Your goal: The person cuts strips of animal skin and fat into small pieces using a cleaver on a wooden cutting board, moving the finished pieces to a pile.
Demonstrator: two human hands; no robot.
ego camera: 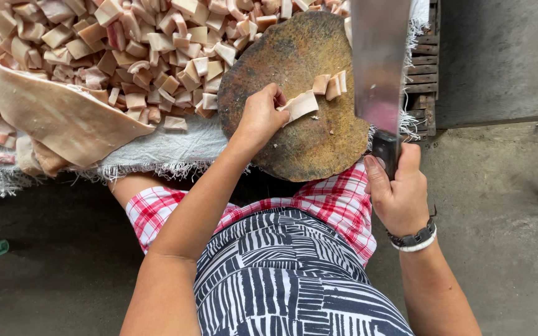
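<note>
Pork-skin strip is lying near the centre of the round wooden chopping block, where my left hand is pinching its near end between bent fingertips. My right hand is hovering off the block's right edge, fingers wrapped tight around the cleaver, blade raised upright. Cut cubes are piling on the white cloth past the block's left edge.

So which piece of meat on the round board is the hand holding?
The left hand holds the long strip in the middle of the round board. The small cut pieces lie untouched beside it.
</note>
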